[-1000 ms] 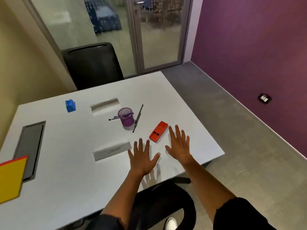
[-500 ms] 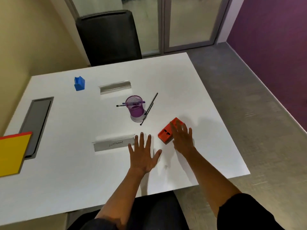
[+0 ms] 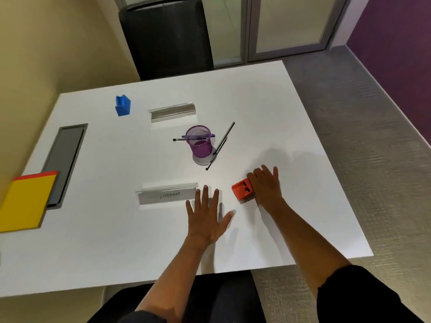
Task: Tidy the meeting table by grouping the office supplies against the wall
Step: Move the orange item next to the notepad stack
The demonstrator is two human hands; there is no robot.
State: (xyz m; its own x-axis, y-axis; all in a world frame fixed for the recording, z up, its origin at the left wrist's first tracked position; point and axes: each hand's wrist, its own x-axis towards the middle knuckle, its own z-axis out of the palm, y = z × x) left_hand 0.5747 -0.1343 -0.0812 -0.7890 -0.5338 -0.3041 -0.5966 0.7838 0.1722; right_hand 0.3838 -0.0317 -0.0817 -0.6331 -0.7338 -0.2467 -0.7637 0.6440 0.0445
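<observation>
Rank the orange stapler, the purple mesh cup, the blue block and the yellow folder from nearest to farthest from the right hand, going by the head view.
1. orange stapler: under the right hand, touching it.
2. purple mesh cup: mid-table, up and left.
3. blue block: far left, toward the beige wall.
4. yellow folder: at the table's left edge.

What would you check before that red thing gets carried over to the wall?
1. Right hand rests on the red plastic stapler: ok.
2. Fingers closed around it: cannot tell.
3. Left hand flat on the white table, empty: ok.
4. Path toward the beige wall: not ok; the clear acrylic nameplate reading ELEPHANT and the purple mesh pen cup lie between.
5. Space near the wall beside the small blue plastic holder: ok.
</observation>
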